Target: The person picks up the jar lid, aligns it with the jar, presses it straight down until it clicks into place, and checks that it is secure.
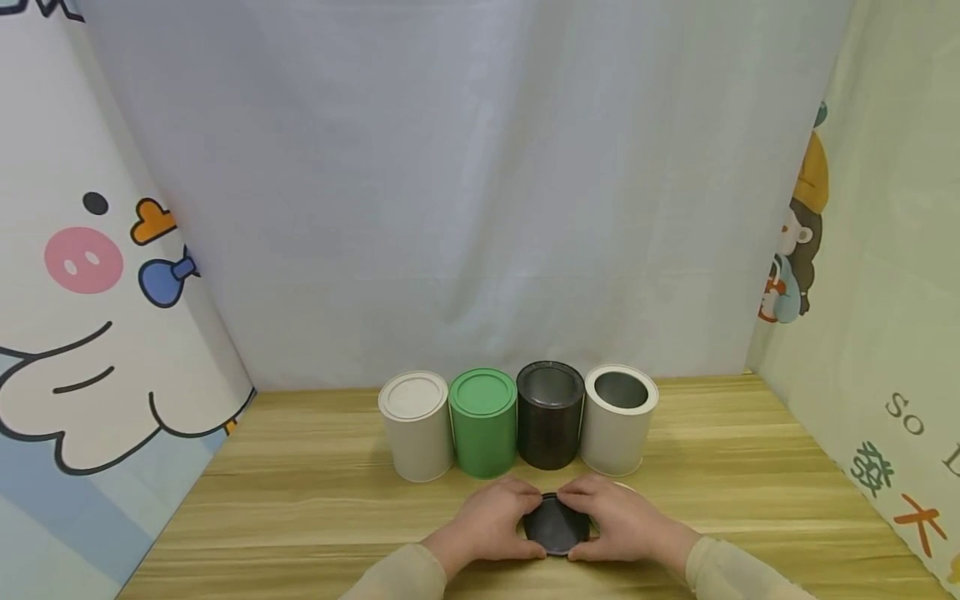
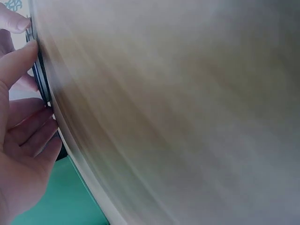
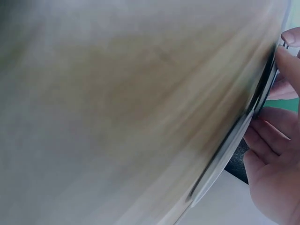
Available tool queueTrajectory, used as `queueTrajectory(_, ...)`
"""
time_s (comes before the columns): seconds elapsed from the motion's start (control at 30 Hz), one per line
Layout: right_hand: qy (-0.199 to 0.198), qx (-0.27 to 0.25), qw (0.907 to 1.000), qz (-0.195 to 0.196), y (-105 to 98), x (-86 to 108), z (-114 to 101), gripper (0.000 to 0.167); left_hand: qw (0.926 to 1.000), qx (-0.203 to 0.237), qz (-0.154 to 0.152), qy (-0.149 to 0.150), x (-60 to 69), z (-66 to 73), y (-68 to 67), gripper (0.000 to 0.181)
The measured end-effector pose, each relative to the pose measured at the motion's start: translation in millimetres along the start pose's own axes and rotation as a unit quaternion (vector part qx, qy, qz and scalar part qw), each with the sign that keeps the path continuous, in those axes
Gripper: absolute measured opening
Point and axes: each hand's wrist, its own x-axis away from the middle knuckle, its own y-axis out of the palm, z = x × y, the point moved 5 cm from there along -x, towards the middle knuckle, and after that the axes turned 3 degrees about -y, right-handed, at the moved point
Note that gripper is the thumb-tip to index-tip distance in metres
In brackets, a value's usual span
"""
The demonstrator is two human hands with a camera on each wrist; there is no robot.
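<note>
In the head view, a round black lid (image 1: 557,527) is gripped at its edges between the left hand (image 1: 491,521) and the right hand (image 1: 626,525), near the front of a wooden table (image 1: 300,492). Behind it, a row is formed by a white can (image 1: 422,450), a green can (image 1: 484,444), a black can (image 1: 549,435) and an open-topped white can (image 1: 615,440).

In the left wrist view, the lid is seen edge-on, held by left thumb and fingers.

In the right wrist view, its rim is held by the right hand, near a pale disc (image 3: 222,161).

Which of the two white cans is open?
The white can at the row's right end, beside the black can: its rim surrounds a dark hollow, whereas the other white can, beside the green can, has its pale lid on.
</note>
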Motion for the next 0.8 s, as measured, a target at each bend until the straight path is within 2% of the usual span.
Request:
queueTrajectory(0.33,-0.002,-0.009,0.9998,0.018,-2.4,3.9,-2.2,0.064,0.9995,0.027,-0.010,-0.008,1.3,0.3,-3.7,0.058)
queueTrajectory(0.63,0.006,-0.015,0.9989,0.044,-10.3,5.9,-2.5,0.063,0.9985,0.054,0.010,0.001,1.3,-2.6,-8.1,0.057)
queueTrajectory(0.8,0.021,-0.029,0.9981,0.050,-17.0,6.6,-3.7,0.065,0.9969,0.072,0.029,0.007,2.9,-3.3,-14.9,0.057)
